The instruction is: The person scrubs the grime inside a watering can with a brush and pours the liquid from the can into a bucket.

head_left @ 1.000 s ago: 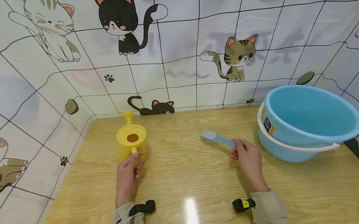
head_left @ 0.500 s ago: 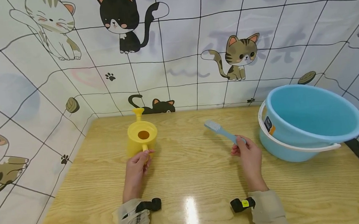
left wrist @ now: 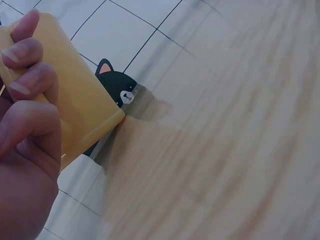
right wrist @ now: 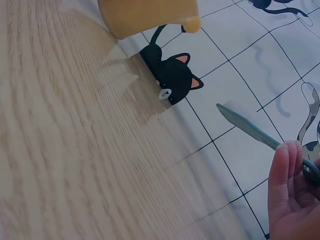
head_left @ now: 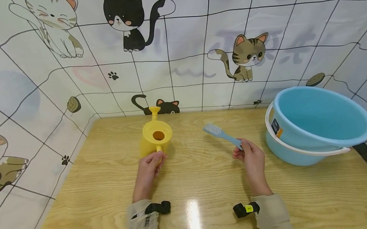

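A yellow watering can with a round top opening is left of the middle in the head view, its spout toward the back wall. My left hand grips its handle, fingers curled round it; in the left wrist view the fingers overlap the can's yellow side. To the right, my right hand pinches the handle end of a light blue brush. Its pale bristles show in the head view, and the head points up and left toward the can. From the right wrist the brush appears edge-on, bristles hidden.
A large light blue bucket with a white handle stands at the right, near my right hand. The wooden table runs back to a wall covering printed with cats and grid lines, which also lines both sides.
My left hand has carried the watering can to the right, toward the brush. My right hand stays nearly in place; the brush head swung slightly up, then a little left.
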{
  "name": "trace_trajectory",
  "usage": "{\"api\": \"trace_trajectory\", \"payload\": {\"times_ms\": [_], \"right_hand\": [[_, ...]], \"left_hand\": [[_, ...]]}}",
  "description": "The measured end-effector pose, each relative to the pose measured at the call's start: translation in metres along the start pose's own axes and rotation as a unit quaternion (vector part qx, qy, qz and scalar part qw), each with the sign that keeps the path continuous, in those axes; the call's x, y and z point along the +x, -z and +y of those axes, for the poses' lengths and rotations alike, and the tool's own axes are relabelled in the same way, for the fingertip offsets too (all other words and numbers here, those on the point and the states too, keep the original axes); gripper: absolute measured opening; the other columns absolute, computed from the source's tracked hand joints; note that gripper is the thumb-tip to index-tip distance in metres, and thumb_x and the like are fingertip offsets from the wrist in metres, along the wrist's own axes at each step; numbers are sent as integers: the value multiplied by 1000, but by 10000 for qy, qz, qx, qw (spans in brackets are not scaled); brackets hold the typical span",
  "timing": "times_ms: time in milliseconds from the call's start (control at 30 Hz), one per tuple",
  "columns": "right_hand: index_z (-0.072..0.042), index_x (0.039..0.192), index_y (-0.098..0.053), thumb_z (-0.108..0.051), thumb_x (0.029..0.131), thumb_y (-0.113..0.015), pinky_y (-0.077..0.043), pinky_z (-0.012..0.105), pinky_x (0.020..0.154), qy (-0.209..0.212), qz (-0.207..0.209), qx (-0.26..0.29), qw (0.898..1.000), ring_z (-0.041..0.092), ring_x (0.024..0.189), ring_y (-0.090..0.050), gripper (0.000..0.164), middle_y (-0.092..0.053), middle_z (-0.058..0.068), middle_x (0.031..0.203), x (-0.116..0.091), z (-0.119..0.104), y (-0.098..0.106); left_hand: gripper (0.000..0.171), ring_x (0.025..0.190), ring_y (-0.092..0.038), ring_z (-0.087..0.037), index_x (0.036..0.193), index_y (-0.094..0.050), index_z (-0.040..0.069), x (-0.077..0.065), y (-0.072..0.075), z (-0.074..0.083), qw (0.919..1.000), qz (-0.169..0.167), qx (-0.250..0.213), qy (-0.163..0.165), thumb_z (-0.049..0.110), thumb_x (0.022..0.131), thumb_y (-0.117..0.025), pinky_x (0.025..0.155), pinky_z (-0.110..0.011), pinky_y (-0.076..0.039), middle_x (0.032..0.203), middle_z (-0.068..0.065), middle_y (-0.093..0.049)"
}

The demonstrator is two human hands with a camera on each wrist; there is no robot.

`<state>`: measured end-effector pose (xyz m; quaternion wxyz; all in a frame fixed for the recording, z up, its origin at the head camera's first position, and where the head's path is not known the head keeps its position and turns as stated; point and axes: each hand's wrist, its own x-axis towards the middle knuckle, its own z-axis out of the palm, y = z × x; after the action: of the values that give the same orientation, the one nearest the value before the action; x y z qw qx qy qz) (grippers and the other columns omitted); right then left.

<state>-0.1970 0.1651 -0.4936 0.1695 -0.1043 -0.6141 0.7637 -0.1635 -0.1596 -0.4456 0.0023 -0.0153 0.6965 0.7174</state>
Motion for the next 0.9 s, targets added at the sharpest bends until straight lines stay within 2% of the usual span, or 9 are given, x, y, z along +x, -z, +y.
{"api": "trace_trajectory", "payload": {"times_ms": [133,367,567,767,900], "right_hand": [[-5,107,-62,-43,84,-56,-51,32,60,-63,-91,165,9998,24,68,-62,45,-60,21,85,-2,0,-1],[-4,114,-58,-39,87,-53,-50,32,69,101,-471,534,9974,28,79,-61,44,-60,23,97,-2,0,-3],[-6,121,-53,-32,91,-51,-48,33,75,467,-890,755,9921,31,87,-58,40,-57,23,106,-2,-2,-6],[1,122,-51,-27,93,-49,-48,31,69,576,-1199,1155,9844,28,84,-59,40,-57,25,105,-2,-3,-6],[6,121,-49,-23,93,-49,-49,30,62,613,-1485,1461,9761,27,80,-60,40,-59,26,100,0,-2,-6]], "left_hand": [[50,43,-30,-12,95,-62,-5,-5,-6,10,9995,-267,136,20,44,86,-53,40,-22,-24,62,-7,-41],[50,46,-32,-13,95,-59,-5,4,-9,-3,9978,-633,136,125,44,85,-54,39,-23,-25,64,-5,-42],[51,45,-31,-13,91,-60,-5,9,-17,-7,9972,-738,96,-53,45,85,-55,38,-24,-23,62,-5,-42],[51,45,-29,-13,92,-59,-5,9,-28,-8,9955,-924,143,-142,46,85,-55,40,-23,-22,62,-6,-40],[48,45,-29,-12,92,-59,-7,8,-32,-2,9938,-1103,142,-67,41,86,-55,40,-23,-23,61,-5,-40]]}}
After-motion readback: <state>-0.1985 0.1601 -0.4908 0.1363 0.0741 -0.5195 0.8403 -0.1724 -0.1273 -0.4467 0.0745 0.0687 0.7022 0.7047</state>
